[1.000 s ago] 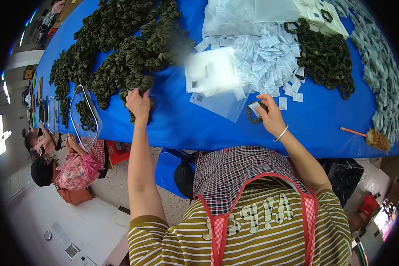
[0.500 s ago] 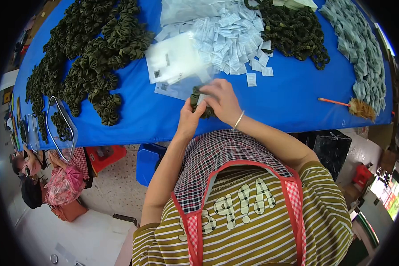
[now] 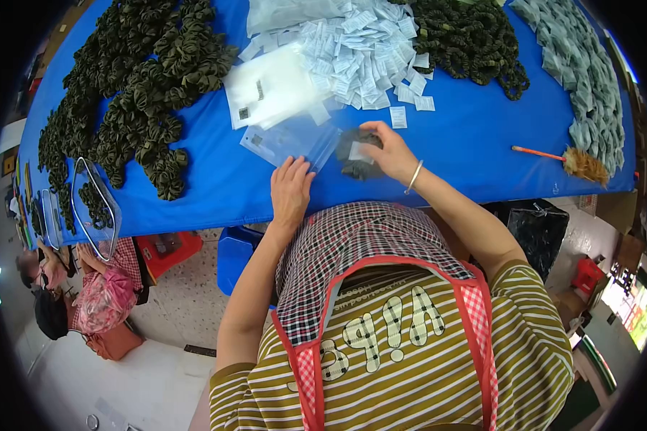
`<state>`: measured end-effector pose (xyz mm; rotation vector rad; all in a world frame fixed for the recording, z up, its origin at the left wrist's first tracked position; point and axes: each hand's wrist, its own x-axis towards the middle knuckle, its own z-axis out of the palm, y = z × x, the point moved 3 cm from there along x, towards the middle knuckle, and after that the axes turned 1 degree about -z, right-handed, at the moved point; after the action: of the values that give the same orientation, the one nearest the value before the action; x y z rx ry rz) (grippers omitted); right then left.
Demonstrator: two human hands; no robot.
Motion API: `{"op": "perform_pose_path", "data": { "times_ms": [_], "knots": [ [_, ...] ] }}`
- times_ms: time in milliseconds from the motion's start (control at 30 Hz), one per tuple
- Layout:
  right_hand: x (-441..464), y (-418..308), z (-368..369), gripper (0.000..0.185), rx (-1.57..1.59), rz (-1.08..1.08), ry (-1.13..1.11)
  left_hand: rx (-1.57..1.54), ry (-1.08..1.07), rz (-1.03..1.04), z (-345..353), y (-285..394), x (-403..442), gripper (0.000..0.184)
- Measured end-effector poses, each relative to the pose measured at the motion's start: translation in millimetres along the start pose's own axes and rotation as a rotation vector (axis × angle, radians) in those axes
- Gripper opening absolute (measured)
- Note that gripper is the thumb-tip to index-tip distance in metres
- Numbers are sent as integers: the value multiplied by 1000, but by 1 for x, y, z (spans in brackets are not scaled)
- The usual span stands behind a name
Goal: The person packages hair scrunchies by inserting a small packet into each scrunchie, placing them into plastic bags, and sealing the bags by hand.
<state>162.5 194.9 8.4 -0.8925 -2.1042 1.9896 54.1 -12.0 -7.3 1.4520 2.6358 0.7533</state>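
Here's your left hand (image 3: 291,190), nearest in, fingers stretched over the lower edge of a clear, flat plastic bag (image 3: 284,140) lying on the glossy blue table cover (image 3: 446,161); whether your thumb is pinching that edge, I cannot tell. And just beyond, your right hand (image 3: 395,154) is closed on a blurred bundle of dark-green gathered fabric (image 3: 355,169), with a small white paper-like slip (image 3: 359,151) against it, right beside the bag's side. So that piece and its slip are paired up; by the look of it they aren't inside the bag, though the blur leaves room for doubt. Past your hands, one loose slip (image 3: 398,117) lies alone, then comes a stack of milky plastic bags (image 3: 266,90) and a spilling heap of pale-blue printed slips (image 3: 359,54). Plenty left there, and more either side: a big mound of dark-green ruffled fabric rings (image 3: 147,93) to your left, a tangle of darker braided-looking rings (image 3: 471,43) to your right. Far right, a long bank of pale, shiny packets (image 3: 586,93), probably the finished share, but their contents can't be made out.
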Motion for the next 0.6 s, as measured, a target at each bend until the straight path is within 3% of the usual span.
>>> {"op": "perform_pose_path", "data": {
  "times_ms": [100, 233, 333, 433, 533, 600],
  "knots": [
    [7, 3, 25, 37, -38, -49, -191, -116, 29, -322, 4, 4, 20, 21],
    [36, -1, 64, 34, -22, -201, -191, -54, 102, -268, 18, -6, 27, 19],
    [54, 9, 66, 30, -315, -224, -115, 17, 166, -223, 22, -12, 29, 18],
    [52, 13, 66, 26, -300, -265, -98, 73, 143, -208, 24, -13, 32, 14],
    [50, 13, 66, 26, -397, -365, -106, 51, 126, -233, 25, -17, 39, 6],
    [48, 13, 64, 27, -490, -463, -158, -104, 78, -402, 25, -25, 47, 6]
  ]
}}
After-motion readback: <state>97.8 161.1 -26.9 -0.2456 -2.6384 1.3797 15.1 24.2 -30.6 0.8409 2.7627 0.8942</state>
